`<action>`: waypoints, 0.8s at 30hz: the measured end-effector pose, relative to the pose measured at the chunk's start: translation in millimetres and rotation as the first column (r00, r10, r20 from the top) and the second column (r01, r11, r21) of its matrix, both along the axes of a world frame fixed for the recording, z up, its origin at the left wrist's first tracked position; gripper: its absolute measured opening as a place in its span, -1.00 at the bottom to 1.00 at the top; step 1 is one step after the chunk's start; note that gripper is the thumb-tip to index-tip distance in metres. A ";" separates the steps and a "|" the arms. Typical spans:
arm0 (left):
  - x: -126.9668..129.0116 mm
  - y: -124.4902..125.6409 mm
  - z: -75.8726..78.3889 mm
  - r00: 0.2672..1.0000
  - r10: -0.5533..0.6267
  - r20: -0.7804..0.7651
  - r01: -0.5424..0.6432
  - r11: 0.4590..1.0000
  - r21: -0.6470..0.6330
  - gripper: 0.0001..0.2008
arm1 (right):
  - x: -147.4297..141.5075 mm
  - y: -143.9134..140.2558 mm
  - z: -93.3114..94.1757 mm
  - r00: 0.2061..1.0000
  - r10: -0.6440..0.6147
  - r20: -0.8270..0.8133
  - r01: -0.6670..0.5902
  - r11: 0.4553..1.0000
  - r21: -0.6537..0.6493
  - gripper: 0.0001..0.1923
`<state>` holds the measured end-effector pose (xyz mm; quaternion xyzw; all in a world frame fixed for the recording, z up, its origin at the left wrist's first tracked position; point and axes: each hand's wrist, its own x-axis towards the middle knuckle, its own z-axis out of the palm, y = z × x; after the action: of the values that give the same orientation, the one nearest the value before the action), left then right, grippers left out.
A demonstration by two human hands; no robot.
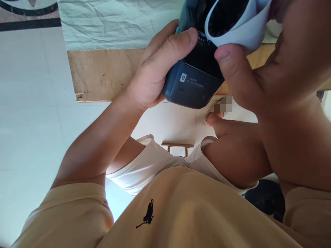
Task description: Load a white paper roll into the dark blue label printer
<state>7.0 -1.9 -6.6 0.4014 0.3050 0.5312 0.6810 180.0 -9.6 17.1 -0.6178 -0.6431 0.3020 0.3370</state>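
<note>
In the head view, the left hand [152, 74] was wrapped around a dark blue-grey device [192, 84], fingers closed over its side and the thumb pressed along its upper face, so the device was held up close to the camera, above the person's lap. The right hand [271, 69] pinched a roll of white paper [243, 29] against the top of the device, thumb tip resting at the paper's lower edge; the roll's dark hollow core faced the camera. A small white label with printed text showed on the device's lower face.

Behind the hands a bare wooden board [103, 74] lay partly covered by a crumpled white sheet [116, 22]. The floor [31, 103] was pale, smooth tile, with dark curved bands at the upper left. Below were the person's beige shirt [186, 210], white shorts [152, 165] and bare knees.
</note>
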 end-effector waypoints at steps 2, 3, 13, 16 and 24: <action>-0.5 -0.2 0.4 1.000 -0.008 -0.001 0.008 1.000 0.000 -0.83 | 1.7 -0.4 -6.2 0.946 0.119 0.301 -0.190 0.957 0.220 -0.49; -0.6 -0.3 1.0 1.000 0.006 0.003 -0.006 1.000 -0.003 -0.83 | -0.2 -1.2 -6.4 0.862 0.142 0.487 -0.313 0.905 0.290 -0.43; -0.7 0.2 2.9 1.000 -0.018 0.008 0.018 1.000 -0.025 -0.84 | -29.7 -7.7 16.9 0.837 0.170 0.521 -0.290 0.944 0.157 -0.38; 0.1 0.6 1.4 1.000 -0.016 0.002 0.016 1.000 -0.014 -0.81 | -28.0 -7.7 14.4 0.827 0.191 0.528 -0.313 0.938 0.152 -0.38; -3.1 1.3 -0.6 0.999 -0.047 0.026 0.047 0.999 0.001 -0.84 | -24.4 -6.6 14.0 0.819 0.220 0.529 -0.341 0.929 0.142 -0.40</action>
<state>3.9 -0.5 -7.2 0.4014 0.2865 0.5203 0.6972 155.7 -16.3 31.1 -0.5295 -0.8235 0.0997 0.1777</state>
